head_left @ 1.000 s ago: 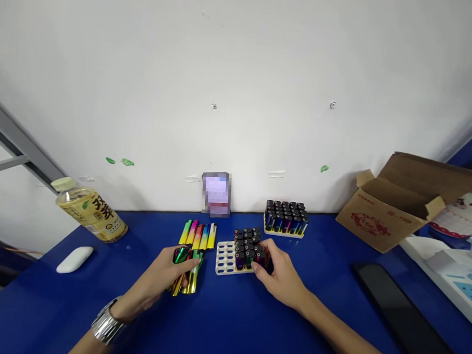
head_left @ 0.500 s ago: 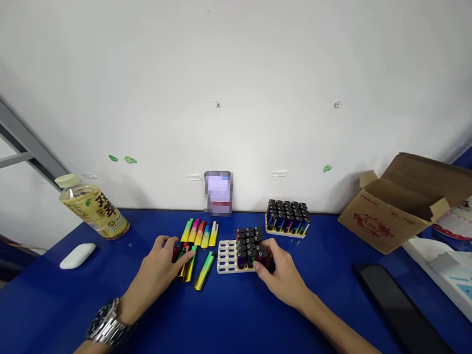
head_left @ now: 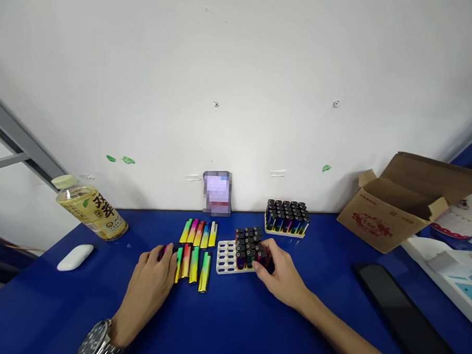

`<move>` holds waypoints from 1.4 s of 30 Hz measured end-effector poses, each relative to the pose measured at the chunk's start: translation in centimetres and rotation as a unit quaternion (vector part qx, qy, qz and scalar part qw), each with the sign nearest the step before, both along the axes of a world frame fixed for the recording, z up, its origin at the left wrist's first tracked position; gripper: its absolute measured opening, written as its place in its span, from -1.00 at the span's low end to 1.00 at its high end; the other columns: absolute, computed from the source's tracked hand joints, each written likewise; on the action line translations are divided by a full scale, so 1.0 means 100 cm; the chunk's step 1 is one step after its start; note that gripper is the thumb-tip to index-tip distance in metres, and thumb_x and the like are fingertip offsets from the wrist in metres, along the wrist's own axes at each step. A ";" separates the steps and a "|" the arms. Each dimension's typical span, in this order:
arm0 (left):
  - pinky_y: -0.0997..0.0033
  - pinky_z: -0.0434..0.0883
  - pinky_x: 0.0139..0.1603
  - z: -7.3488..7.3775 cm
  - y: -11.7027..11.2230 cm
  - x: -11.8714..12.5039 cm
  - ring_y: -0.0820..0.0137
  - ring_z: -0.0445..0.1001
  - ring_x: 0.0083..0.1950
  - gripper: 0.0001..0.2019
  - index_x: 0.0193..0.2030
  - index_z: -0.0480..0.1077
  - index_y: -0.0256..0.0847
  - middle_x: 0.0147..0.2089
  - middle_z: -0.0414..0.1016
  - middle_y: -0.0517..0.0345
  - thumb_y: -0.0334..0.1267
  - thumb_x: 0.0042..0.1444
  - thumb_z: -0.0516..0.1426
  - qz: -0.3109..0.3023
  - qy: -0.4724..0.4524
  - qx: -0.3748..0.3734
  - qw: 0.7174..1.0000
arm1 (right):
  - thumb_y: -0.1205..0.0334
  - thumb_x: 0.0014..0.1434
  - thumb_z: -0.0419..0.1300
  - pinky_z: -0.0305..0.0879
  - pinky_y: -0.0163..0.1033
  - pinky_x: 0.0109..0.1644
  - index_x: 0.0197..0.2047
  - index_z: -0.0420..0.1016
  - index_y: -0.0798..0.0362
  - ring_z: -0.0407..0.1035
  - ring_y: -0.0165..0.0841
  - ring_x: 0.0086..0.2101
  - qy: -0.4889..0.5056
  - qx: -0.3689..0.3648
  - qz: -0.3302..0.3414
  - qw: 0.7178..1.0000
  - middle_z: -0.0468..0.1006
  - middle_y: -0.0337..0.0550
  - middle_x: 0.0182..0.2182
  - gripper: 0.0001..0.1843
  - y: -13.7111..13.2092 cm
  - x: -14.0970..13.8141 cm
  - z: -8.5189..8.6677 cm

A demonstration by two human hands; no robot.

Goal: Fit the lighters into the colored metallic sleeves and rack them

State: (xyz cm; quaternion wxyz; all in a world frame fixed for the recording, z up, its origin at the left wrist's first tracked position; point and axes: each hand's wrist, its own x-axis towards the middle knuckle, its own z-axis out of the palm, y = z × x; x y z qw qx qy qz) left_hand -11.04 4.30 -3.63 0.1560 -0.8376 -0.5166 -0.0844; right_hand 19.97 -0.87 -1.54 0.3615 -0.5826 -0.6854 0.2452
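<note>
My left hand (head_left: 151, 285) lies flat on the blue table (head_left: 229, 323) with fingers spread over the left end of a row of colourful lighters (head_left: 193, 263) laid side by side. A second row of lighters (head_left: 199, 232) lies just behind them. My right hand (head_left: 281, 273) grips the right side of a white slotted tray (head_left: 225, 257), which is partly filled with upright lighters (head_left: 248, 248). The tray's left slots are bare.
A full tray of lighters (head_left: 286, 218) stands at the wall. A tea bottle (head_left: 89, 210) and a white mouse (head_left: 75, 257) lie at left. An open cardboard box (head_left: 405, 202), a dark flat device (head_left: 402, 309) and white items are at right.
My left hand set down the lighters it held, spread them into a neat row, and slid left over them. My right hand stayed on the tray.
</note>
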 end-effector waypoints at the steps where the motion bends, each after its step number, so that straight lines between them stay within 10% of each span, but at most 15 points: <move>1: -0.09 0.36 0.02 -0.002 -0.002 0.001 -0.04 0.35 0.14 -0.51 0.03 0.41 -0.40 0.11 0.42 -0.31 -0.33 0.29 -0.28 -0.006 0.003 -0.002 1.000 | 0.18 0.11 0.06 0.18 -0.28 -0.40 -0.28 0.18 0.00 0.24 -0.35 -0.47 0.000 0.004 -0.001 1.000 0.35 -0.25 -0.46 -0.87 0.000 0.000 0.000; 11: -0.21 0.09 0.29 -0.031 -0.012 0.024 0.02 -0.20 0.45 -0.55 0.32 0.09 -0.23 0.36 0.11 -0.18 -0.29 0.33 -0.24 -0.105 -0.114 0.015 0.988 | 0.23 0.08 0.10 0.20 -0.30 -0.42 -0.29 0.22 0.01 0.25 -0.37 -0.48 0.009 0.040 -0.004 0.999 0.35 -0.27 -0.49 -0.88 0.000 0.000 -0.001; 16: -0.25 0.11 0.25 -0.013 -0.022 0.044 -0.05 -0.13 0.43 -0.38 0.42 -0.24 -0.30 0.39 0.01 -0.31 -0.06 0.32 -0.19 0.001 -0.083 -0.002 0.997 | 0.24 0.08 0.10 0.19 -0.31 -0.42 -0.28 0.22 0.01 0.25 -0.37 -0.48 0.004 0.038 -0.005 0.999 0.35 -0.28 -0.49 -0.88 0.000 -0.001 0.001; 24: -0.17 0.04 0.30 0.004 -0.010 0.051 0.02 -0.09 0.43 -0.45 0.38 -0.01 -0.24 0.42 -0.05 -0.22 -0.07 0.32 -0.18 -0.088 -0.041 0.035 0.995 | 0.27 0.07 0.11 0.19 -0.31 -0.41 -0.29 0.21 0.01 0.24 -0.38 -0.47 0.014 0.048 -0.004 0.999 0.34 -0.29 -0.49 -0.88 0.000 -0.001 0.001; 30: 0.18 0.38 0.10 0.026 -0.022 0.078 0.24 0.45 0.06 -0.71 -0.03 0.40 -0.25 -0.02 0.50 -0.10 -0.22 0.31 -0.09 -0.167 -0.216 -0.014 0.962 | 0.33 0.01 0.14 0.24 -0.30 -0.37 -0.31 0.26 0.02 0.25 -0.38 -0.43 0.026 0.137 -0.008 0.990 0.34 -0.23 -0.42 -0.86 0.000 0.001 0.000; 36: 0.34 0.44 -0.26 0.038 -0.033 0.126 0.32 0.44 -0.25 -0.84 -0.21 0.33 -0.17 -0.26 0.42 0.07 -0.15 0.26 0.02 -0.165 -0.327 -0.110 0.924 | 0.30 0.09 0.18 0.30 -0.29 -0.38 -0.25 0.27 0.03 0.28 -0.40 -0.47 0.063 0.185 -0.014 0.981 0.40 -0.22 -0.43 -0.84 -0.001 0.003 -0.008; 42: 0.33 0.43 -0.16 0.034 -0.033 0.122 0.34 0.47 -0.16 -0.87 -0.07 0.21 -0.16 -0.16 0.44 0.05 -0.23 0.28 -0.04 -0.153 -0.444 -0.122 0.874 | 0.37 0.09 0.15 0.29 -0.28 -0.41 -0.35 0.28 0.03 0.27 -0.39 -0.47 0.020 0.246 -0.024 0.969 0.36 -0.18 -0.44 -0.91 -0.004 -0.001 -0.005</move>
